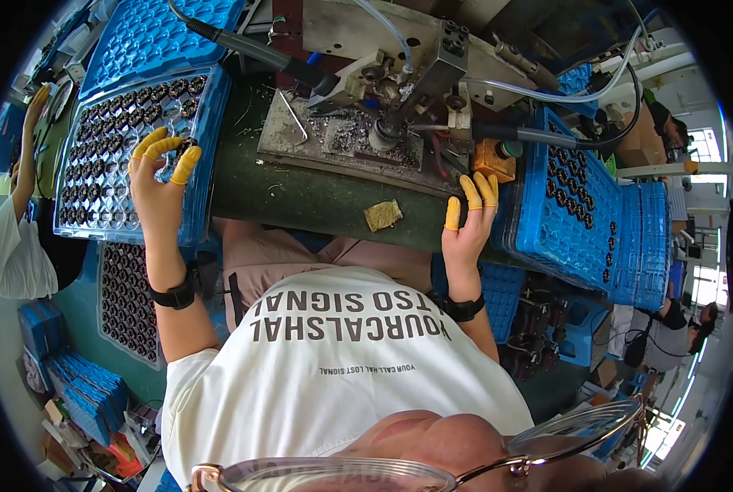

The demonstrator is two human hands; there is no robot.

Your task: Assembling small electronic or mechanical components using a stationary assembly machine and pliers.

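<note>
My left hand [157, 195], with yellow finger cots on its fingertips, is over a clear-and-blue tray [122, 215] on the left. Its thumb and forefinger close around a small dark round part [185, 145] at the tray's right side. Rows of similar dark parts [95, 170] sit in the tray's pockets. My right hand [466, 238], also in yellow finger cots, is at the front right of the bench with thumb and fingers apart, holding nothing. Just beyond it stand an orange box [495, 160] and red-handled pliers [442, 160].
A metal press fixture [387, 127] on a chip-strewn plate [280, 148] occupies the bench's middle. A yellowish pad [383, 216] lies near the front edge. Another blue tray [547, 225] with dark parts is at right. Hoses and dark rods cross above. Other people work on both sides.
</note>
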